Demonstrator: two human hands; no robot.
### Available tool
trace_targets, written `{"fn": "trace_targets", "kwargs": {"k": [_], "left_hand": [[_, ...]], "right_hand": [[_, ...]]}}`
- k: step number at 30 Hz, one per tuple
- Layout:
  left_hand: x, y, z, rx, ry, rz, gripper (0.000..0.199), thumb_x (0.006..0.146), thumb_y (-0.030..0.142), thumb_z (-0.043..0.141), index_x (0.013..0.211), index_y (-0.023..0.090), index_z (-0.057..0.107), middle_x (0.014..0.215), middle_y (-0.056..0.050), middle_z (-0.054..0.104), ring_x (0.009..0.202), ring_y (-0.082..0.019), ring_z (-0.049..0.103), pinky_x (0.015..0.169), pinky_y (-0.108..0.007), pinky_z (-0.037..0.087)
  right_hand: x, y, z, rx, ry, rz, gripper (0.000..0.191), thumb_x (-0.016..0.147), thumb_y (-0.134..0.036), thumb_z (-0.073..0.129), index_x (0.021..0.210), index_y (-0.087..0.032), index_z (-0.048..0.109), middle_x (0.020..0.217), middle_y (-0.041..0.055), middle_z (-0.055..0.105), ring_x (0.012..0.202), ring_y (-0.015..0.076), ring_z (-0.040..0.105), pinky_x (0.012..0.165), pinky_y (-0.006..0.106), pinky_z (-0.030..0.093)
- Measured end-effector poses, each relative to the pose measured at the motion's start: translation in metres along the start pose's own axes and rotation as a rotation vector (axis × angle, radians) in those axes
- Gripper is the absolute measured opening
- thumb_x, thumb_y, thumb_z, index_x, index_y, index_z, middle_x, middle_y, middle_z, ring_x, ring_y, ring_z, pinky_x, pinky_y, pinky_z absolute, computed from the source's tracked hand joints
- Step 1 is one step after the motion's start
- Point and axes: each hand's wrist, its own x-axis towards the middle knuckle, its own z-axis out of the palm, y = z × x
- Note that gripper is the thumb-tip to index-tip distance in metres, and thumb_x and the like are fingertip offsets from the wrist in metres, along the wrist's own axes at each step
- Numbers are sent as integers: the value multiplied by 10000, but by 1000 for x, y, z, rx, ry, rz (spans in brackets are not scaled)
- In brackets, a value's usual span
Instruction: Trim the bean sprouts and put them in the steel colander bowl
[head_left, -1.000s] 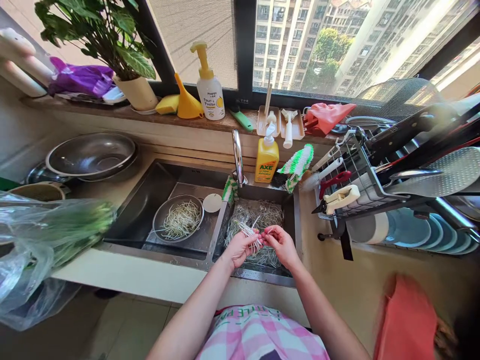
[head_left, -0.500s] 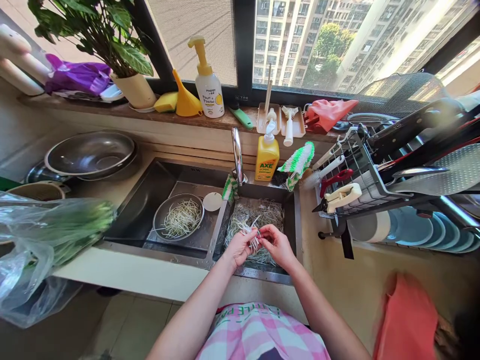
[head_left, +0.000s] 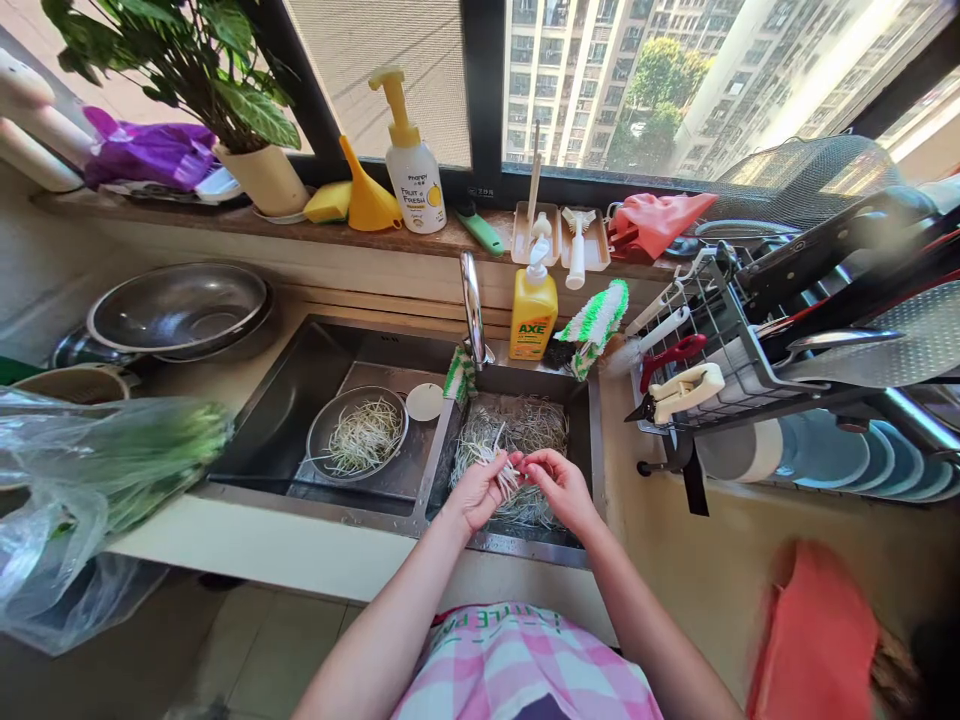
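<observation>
My left hand (head_left: 478, 492) grips a small bunch of pale bean sprouts (head_left: 491, 462) above the right basin of the steel sink. My right hand (head_left: 559, 490) is beside it, with its fingertips pinched at the bunch's edge; the fingers hide exactly what they hold. Below both hands lies a loose heap of bean sprouts (head_left: 521, 428) in the basin. More sprouts fill a shallow metal bowl (head_left: 319, 445) standing on the rack in the left basin.
A steel faucet (head_left: 472, 310) rises behind the sink, next to a yellow AXE bottle (head_left: 533, 316) and a green-and-white brush (head_left: 596, 325). A dish rack (head_left: 712, 360) stands right. A plastic bag of greens (head_left: 97, 470) lies left.
The sprout bunch has tilted slightly left, and my hands remain close together over the basin. The whole view has drifted a little.
</observation>
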Motion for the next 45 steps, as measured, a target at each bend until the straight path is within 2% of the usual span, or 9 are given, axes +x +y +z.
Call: {"fn": "trace_targets", "kwargs": {"k": [4, 7, 11, 20, 24, 32, 36, 40, 45], "left_hand": [[-1, 6, -1, -98, 9, -36, 56, 767, 156, 561, 789, 105, 566, 915, -85, 647, 872, -195, 621, 823, -366, 480], [-2, 8, 0, -102, 24, -30, 82, 783, 172, 542, 817, 105, 572, 937, -86, 642, 889, -194, 616, 818, -362, 483], [1, 5, 1, -88, 53, 39, 114, 794, 171, 527, 847, 92, 588, 965, -97, 635, 885, -172, 614, 802, -315, 487], [3, -9, 5, -69, 73, 172, 98, 768, 155, 562, 847, 108, 593, 960, -93, 647, 900, -169, 611, 808, -288, 477], [5, -14, 6, -89, 96, 178, 82, 761, 158, 570, 816, 101, 590, 881, -85, 659, 842, -166, 627, 775, -281, 493], [5, 1, 5, -244, 100, 146, 93, 807, 177, 508, 797, 120, 581, 861, -49, 651, 833, -141, 630, 838, -334, 490], [2, 7, 5, -284, 104, 119, 147, 837, 181, 457, 804, 121, 587, 844, -38, 653, 823, -124, 631, 842, -326, 492], [1, 3, 6, -268, 104, 115, 141, 836, 175, 458, 805, 124, 586, 844, -34, 653, 823, -129, 631, 826, -319, 498], [1, -3, 7, -213, 74, 131, 87, 809, 158, 502, 783, 118, 575, 827, -39, 654, 812, -144, 635, 804, -313, 502]], "right_hand": [[-3, 3, -9, 38, 25, 126, 280, 779, -444, 501, 756, -189, 614, 711, 24, 622, 593, 133, 537, 523, 237, 401], [-10, 8, -10, 17, 20, 151, 305, 765, -472, 503, 813, -198, 628, 730, 17, 610, 586, 129, 516, 506, 230, 383], [-20, 13, 1, -28, 56, 65, 224, 713, -408, 596, 781, -195, 614, 697, 0, 571, 609, 127, 490, 565, 238, 393], [-15, 18, 28, 195, 220, 229, 265, 650, -426, 626, 692, -179, 541, 569, -29, 492, 458, 82, 366, 411, 199, 284], [-14, 21, 31, 224, 268, 223, 217, 647, -369, 618, 660, -176, 518, 540, -51, 439, 444, 68, 318, 406, 190, 253], [-16, 19, 18, 131, 277, 119, 237, 715, -418, 574, 713, -183, 548, 598, -23, 485, 506, 95, 397, 468, 207, 337], [-14, 16, 13, 99, 195, 86, 231, 708, -415, 594, 760, -189, 583, 696, 11, 562, 561, 119, 461, 522, 233, 383], [-13, 13, 15, 32, 101, 86, 191, 699, -371, 600, 749, -187, 604, 649, -2, 558, 554, 121, 464, 524, 235, 364], [-12, 16, 20, -59, 134, 38, 149, 721, -305, 540, 637, -182, 548, 569, -28, 484, 520, 105, 413, 502, 219, 326]]}}
